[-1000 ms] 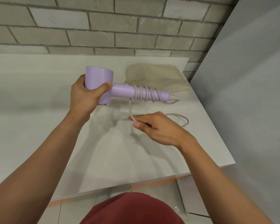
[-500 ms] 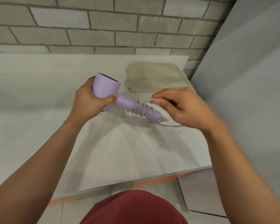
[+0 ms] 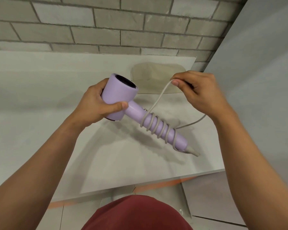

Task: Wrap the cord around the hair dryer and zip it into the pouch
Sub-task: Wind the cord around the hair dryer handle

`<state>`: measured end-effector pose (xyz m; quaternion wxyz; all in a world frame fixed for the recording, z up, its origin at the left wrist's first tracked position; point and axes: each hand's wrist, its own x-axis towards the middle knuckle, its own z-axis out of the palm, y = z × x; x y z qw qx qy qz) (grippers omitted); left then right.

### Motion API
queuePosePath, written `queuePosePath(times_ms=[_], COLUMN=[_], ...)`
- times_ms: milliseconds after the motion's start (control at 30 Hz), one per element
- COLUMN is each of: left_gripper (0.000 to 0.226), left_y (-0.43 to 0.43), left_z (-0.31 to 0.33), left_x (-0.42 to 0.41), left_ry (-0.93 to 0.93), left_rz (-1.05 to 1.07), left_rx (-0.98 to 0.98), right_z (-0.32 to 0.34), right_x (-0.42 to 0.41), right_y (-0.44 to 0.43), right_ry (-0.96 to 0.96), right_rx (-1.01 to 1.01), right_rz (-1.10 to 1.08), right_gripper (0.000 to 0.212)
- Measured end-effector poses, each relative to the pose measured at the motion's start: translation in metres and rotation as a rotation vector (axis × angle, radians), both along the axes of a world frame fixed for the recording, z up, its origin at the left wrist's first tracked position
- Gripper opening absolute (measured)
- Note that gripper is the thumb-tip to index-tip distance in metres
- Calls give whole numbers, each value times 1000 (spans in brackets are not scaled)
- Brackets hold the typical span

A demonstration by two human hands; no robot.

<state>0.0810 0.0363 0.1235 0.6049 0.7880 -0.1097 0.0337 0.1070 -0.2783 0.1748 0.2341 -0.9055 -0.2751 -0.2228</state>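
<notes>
The left hand (image 3: 96, 105) grips the barrel of the purple hair dryer (image 3: 121, 98), held above the white table (image 3: 40, 97). The grey cord (image 3: 158, 128) is coiled several times around the handle. The right hand (image 3: 201, 93) pinches the cord, lifted taut. The beige pouch (image 3: 156, 77) lies flat behind.

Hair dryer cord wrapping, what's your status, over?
Left hand grips hair dryer head. Right hand pinches cord, several coils on handle. Pouch behind, untouched; nothing in the way.
</notes>
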Motion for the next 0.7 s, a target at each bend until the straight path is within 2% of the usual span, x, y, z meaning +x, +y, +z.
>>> queuePosePath(times_ms=[167,500,667,700], left_gripper=[49,41,50,50], left_y=[-5,-4,-11,-12], left_z=[5,23,21,21], left_x=[-4,1,4,5], left_ry=[-11,-55,-46,-51], left_rz=[-63,-87,7,33], left_rx=[-201,-296,-328,-330], right_z=[-10,-28,-34,-40], right_x=[4,2,-6,-7], right_y=[-1,10,26,30], right_ry=[36,119,350,407], right_rx=[52,109,148,89], right_rz=[23,19,89,101], right_gripper=[24,22,17,21])
